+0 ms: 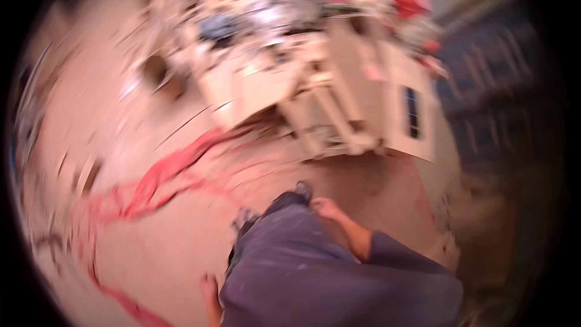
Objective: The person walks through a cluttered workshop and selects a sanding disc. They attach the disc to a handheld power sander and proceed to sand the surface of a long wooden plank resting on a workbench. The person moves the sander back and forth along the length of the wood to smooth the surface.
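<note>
From where I watch, the cardboard heap (243, 92) lies straight ahead of the right hand (327, 208), beyond the feet on the floor (163, 260) and well apart from the fingers; of the two, the right hand is nearer to it. The red sheeting (175, 162) stretches lengthwise from the heap's near edge down to my left, then bends back past the left hand (209, 286), which hangs low, beside the dark clothing (321, 266), and is the nearer one to that strip. I see nothing held in either hand, but blur keeps me from telling whether the fingers are spread or curled. Motion smears the heap's far side, and the right edge sinks into shadow.
</note>
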### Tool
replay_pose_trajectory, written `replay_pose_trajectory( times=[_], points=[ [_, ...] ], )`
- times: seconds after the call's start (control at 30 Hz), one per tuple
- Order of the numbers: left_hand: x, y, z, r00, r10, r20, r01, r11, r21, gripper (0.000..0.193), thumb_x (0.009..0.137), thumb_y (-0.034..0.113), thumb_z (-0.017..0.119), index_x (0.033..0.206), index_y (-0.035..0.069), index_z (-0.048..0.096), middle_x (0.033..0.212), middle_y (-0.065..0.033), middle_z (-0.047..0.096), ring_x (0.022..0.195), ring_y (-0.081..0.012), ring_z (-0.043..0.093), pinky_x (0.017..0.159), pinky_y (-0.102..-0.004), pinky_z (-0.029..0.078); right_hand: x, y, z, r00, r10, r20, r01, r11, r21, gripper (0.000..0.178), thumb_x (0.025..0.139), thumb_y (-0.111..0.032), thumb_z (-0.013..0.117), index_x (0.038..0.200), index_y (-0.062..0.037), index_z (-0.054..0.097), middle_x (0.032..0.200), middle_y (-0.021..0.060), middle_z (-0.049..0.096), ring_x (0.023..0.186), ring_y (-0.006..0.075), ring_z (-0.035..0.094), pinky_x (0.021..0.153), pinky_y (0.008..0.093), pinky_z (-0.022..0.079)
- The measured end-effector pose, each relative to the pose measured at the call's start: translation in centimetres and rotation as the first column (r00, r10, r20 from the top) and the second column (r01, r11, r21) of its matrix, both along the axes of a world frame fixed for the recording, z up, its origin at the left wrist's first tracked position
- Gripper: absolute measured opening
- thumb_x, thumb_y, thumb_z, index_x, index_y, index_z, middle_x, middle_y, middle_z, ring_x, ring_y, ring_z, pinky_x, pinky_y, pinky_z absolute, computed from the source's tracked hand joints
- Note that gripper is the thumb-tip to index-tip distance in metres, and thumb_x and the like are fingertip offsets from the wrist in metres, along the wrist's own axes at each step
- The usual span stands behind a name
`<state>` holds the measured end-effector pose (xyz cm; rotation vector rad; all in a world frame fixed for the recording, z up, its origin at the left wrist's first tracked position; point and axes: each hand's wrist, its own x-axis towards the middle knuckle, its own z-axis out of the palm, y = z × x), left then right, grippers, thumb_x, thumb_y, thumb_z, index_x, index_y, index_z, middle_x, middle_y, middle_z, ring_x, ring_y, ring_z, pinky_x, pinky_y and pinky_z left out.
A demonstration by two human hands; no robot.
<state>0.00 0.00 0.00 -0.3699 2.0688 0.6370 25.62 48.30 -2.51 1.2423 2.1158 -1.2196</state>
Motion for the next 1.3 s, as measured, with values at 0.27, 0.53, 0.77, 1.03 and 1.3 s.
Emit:
replay_pose_trajectory(
  times=[0.27,0.53,0.77,1.03,1.3],
  points=[
    [-18.0,-1.4,-2.3,0.863,0.377,-0.337,-0.285,0.913,0.293,0.055,0.089,0.02,0.065,0.136,-0.009,0.055,0.122,-0.0277,0.066,0.116,-0.0332,0.065,0.101,-0.039,0.049,-10.9,1.9,2.6,0.931,0.195,0.308,-0.167,0.979,-0.115,0.045,0.081,-0.023,0.07,0.123,-0.0075,0.07,0.107,0.0195,0.074,0.102,0.0304,0.071,0.089,0.036,0.055],
    [-20.7,-17.0,-1.9,0.643,0.669,-0.373,-0.681,0.722,0.122,0.048,0.085,0.009,0.062,0.13,-0.006,0.058,0.096,-0.0158,0.068,0.071,-0.0225,0.062,0.064,-0.0351,0.051,-39.6,6.3,-6.1,0.674,0.56,0.482,-0.558,0.813,-0.165,0.034,0.077,-0.006,0.066,0.11,-0.0012,0.072,0.078,0.0166,0.073,0.072,0.0245,0.073,0.068,0.0366,0.058],
    [-17.1,-18.1,5.9,0.147,0.983,-0.111,-0.983,0.132,-0.131,0.015,0.091,0.008,0.054,0.103,0.003,0.061,0.081,-0.011,0.06,0.064,-0.0229,0.058,0.053,-0.034,0.042,-84.7,-6.3,3.2,0.84,0.462,-0.286,-0.463,0.884,0.069,0.044,0.078,0.0,0.061,0.122,-0.0009,0.066,0.099,0.0155,0.072,0.094,0.0246,0.069,0.085,0.0352,0.055],
    [-48.4,-16.5,-4.6,0.672,0.739,-0.044,-0.738,0.674,0.044,0.029,0.088,0.01,0.056,0.114,0.001,0.063,0.098,-0.0176,0.066,0.09,-0.0286,0.063,0.077,-0.0383,0.047,-110.5,-12.9,4.6,0.704,0.572,-0.42,-0.557,0.812,0.172,0.046,0.078,-0.002,0.063,0.124,-0.0003,0.062,0.109,0.0133,0.069,0.103,0.0252,0.067,0.091,0.0351,0.053],
    [-108.1,-26.2,-6.0,0.651,0.367,-0.665,-0.287,0.929,0.232,0.045,0.086,0.015,0.059,0.128,0.001,0.062,0.116,-0.0236,0.069,0.114,-0.0358,0.065,0.1,-0.0431,0.05,-101.3,-2.6,-4.8,0.569,0.816,-0.106,-0.816,0.576,0.056,0.036,0.075,-0.007,0.067,0.111,-0.0001,0.071,0.075,0.0167,0.071,0.068,0.0214,0.069,0.066,0.038,0.057]
  ],
)
